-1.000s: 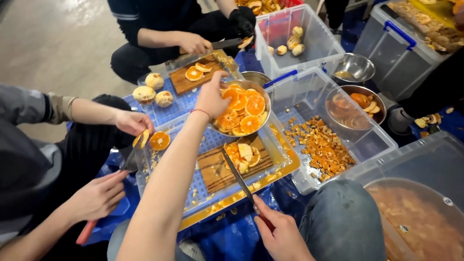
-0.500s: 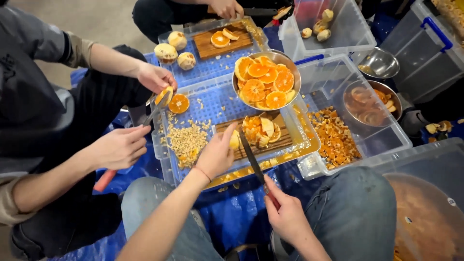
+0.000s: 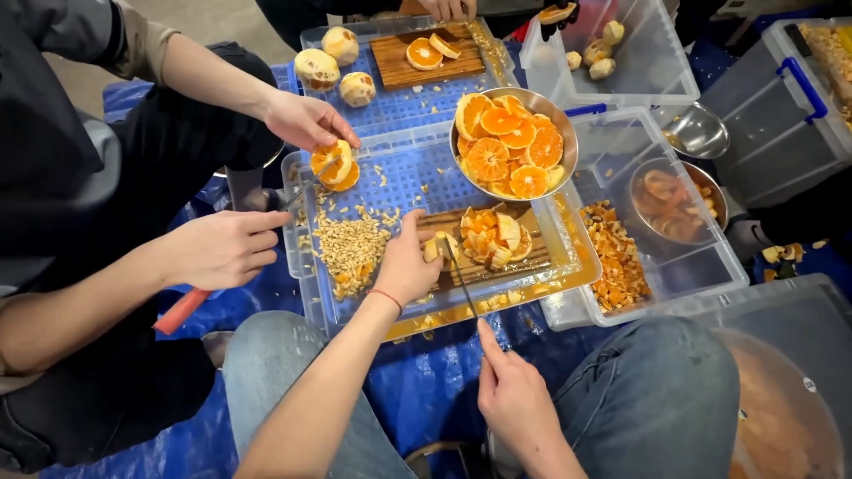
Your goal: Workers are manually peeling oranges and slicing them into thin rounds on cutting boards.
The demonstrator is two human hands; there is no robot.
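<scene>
Pinching a peeled orange [image 3: 441, 247] on the wooden board [image 3: 461, 266], left hand [image 3: 406, 266]; right hand [image 3: 513, 390] clamps the knife [image 3: 460, 277].

Peeled orange piece [image 3: 437, 247] and upright knife [image 3: 460, 275] on the board.

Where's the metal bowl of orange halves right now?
In the head view, the metal bowl sits right of centre on the blue tray lid, just beyond the wooden cutting board and beside the clear bin.

Three peeled oranges [image 3: 340, 65], two wooden boards [image 3: 428, 58], three metal bowls [image 3: 513, 142], two knives [image 3: 461, 277].
</scene>
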